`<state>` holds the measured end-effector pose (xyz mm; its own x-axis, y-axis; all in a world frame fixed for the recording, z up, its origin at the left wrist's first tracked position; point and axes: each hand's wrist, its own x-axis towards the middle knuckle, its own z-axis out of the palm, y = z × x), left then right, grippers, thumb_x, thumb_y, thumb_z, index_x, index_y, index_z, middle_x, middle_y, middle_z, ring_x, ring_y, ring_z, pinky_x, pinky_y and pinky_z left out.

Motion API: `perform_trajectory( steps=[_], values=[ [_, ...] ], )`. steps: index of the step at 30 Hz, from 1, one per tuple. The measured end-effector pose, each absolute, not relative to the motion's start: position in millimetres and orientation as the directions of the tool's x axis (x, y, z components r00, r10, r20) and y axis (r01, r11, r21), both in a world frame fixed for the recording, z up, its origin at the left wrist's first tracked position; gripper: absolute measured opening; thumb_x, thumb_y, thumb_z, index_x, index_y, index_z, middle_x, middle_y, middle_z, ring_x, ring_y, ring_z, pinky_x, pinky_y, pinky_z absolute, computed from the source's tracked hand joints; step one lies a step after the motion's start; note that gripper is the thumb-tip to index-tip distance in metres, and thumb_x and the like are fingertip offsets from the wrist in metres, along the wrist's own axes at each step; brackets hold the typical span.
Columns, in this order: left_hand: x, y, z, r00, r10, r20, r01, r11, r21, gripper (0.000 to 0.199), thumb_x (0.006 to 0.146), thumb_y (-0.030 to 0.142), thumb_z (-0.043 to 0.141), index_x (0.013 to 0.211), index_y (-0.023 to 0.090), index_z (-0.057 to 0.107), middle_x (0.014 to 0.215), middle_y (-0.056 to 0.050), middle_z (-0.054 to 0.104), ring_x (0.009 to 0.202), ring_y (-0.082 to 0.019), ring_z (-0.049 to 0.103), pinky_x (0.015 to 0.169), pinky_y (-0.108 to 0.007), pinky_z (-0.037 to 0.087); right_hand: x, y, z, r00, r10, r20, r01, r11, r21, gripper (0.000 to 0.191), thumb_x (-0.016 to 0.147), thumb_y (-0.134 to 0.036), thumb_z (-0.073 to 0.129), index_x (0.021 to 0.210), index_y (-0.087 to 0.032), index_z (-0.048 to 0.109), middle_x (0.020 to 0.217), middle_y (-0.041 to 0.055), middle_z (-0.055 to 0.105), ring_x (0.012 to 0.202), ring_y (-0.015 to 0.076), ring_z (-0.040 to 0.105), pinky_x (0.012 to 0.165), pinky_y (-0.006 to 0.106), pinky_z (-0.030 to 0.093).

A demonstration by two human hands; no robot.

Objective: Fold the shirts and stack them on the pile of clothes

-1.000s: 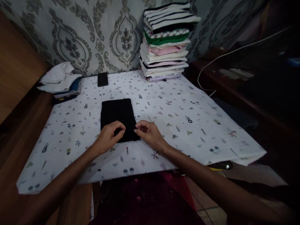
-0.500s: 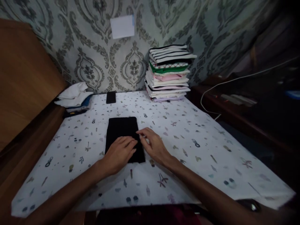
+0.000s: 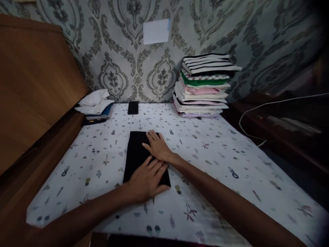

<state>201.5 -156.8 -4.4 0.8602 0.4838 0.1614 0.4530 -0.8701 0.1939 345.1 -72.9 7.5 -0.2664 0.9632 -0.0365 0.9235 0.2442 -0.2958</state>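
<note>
A black folded cloth (image 3: 135,151), likely a garment, lies flat as a neat rectangle on the patterned white table cover (image 3: 102,192). My left hand (image 3: 147,178) rests on its near part, palm down, with the fingers stretched out. My right hand (image 3: 158,145) lies flat across the cloth's far right part, fingers spread. The left fingertips come up against the right hand near its wrist. Both hands cover much of the cloth's right side.
A tall stack of folded clothes (image 3: 203,91) stands at the back right. A smaller clothes pile (image 3: 96,108) sits back left beside a wooden panel (image 3: 36,85). A black phone (image 3: 133,107) lies near the wall. A white cable (image 3: 246,113) hangs at right.
My right hand has moved from the cloth's right edge onto its far part and flattened. My left hand has spread its fingers and shifted toward the near right. The view has turned left.
</note>
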Motion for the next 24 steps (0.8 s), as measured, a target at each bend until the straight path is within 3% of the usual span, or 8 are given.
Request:
perform_trajectory(
  steps=[3, 5, 7, 9, 12, 17, 24],
  values=[
    [193, -173, -1, 0.905, 0.392, 0.164, 0.337, -0.897, 0.287, 0.072, 0.097, 0.06, 0.041, 0.153, 0.015, 0.036, 0.157, -0.017, 0.04, 0.149, -0.028, 0.031, 0.121, -0.048, 0.027, 340, -75, 12, -0.242, 0.97, -0.024, 0.932, 0.226, -0.285, 0.07, 0.102, -0.05, 0.025, 0.155, -0.004, 0.031, 0.162, 0.0199, 0.025, 0.153, 0.0293, 0.015, 0.123, 0.052, 0.012],
    [182, -168, 9, 0.918, 0.354, 0.179, 0.243, -0.859, 0.451, 0.055, 0.098, 0.055, 0.043, 0.142, 0.022, 0.052, 0.145, -0.014, 0.057, 0.138, -0.026, 0.049, 0.113, -0.043, 0.04, 333, -78, 16, -0.224, 0.974, 0.022, 0.939, 0.222, -0.262, 0.068, 0.102, -0.048, 0.026, 0.154, -0.005, 0.033, 0.162, 0.0204, 0.027, 0.153, 0.0304, 0.017, 0.122, 0.054, 0.012],
    [166, -140, 22, 0.858, 0.475, 0.198, 0.254, -0.725, 0.641, 0.041, 0.101, 0.047, 0.039, 0.119, 0.024, 0.067, 0.117, -0.009, 0.073, 0.108, -0.021, 0.069, 0.093, -0.034, 0.054, 324, -82, 19, -0.223, 0.973, 0.062, 0.942, 0.231, -0.242, 0.065, 0.102, -0.044, 0.028, 0.153, -0.004, 0.035, 0.161, 0.0212, 0.027, 0.153, 0.0308, 0.017, 0.123, 0.053, 0.011],
    [149, -93, 31, 0.658, 0.727, 0.194, 0.377, -0.542, 0.751, 0.043, 0.102, 0.041, 0.032, 0.1, 0.02, 0.07, 0.092, -0.007, 0.074, 0.078, -0.017, 0.069, 0.071, -0.03, 0.055, 316, -85, 21, -0.218, 0.974, 0.061, 0.944, 0.226, -0.238, 0.064, 0.102, -0.041, 0.029, 0.152, -0.001, 0.036, 0.161, 0.0225, 0.027, 0.153, 0.0312, 0.017, 0.123, 0.051, 0.011],
    [127, -15, 31, 0.386, 0.895, 0.223, 0.557, -0.419, 0.717, 0.025, 0.089, 0.031, 0.049, 0.098, 0.017, 0.068, 0.083, -0.004, 0.069, 0.072, -0.017, 0.062, 0.067, -0.029, 0.05, 309, -84, 16, -0.178, 0.983, 0.036, 0.954, 0.181, -0.237, 0.066, 0.103, -0.045, 0.031, 0.152, -0.003, 0.036, 0.161, 0.0224, 0.028, 0.153, 0.0326, 0.017, 0.122, 0.053, 0.011],
    [116, 43, 8, 0.536, 0.837, 0.115, 0.608, -0.476, 0.635, 0.028, 0.081, 0.028, 0.053, 0.103, 0.018, 0.068, 0.077, 0.0, 0.066, 0.071, -0.016, 0.057, 0.068, -0.028, 0.045, 309, -82, 3, -0.166, 0.983, 0.083, 0.958, 0.181, -0.224, 0.069, 0.101, -0.057, 0.034, 0.155, -0.014, 0.035, 0.162, 0.0192, 0.029, 0.153, 0.0326, 0.017, 0.121, 0.055, 0.012],
    [119, 55, 6, 0.585, 0.809, 0.062, 0.645, -0.51, 0.57, 0.012, 0.079, 0.023, 0.053, 0.084, 0.019, 0.063, 0.075, 0.001, 0.062, 0.072, -0.017, 0.054, 0.068, -0.028, 0.043, 310, -81, 6, -0.173, 0.984, 0.037, 0.957, 0.177, -0.229, 0.07, 0.099, -0.061, 0.035, 0.156, -0.021, 0.035, 0.163, 0.0175, 0.027, 0.153, 0.0331, 0.014, 0.121, 0.056, 0.011]
  ],
)
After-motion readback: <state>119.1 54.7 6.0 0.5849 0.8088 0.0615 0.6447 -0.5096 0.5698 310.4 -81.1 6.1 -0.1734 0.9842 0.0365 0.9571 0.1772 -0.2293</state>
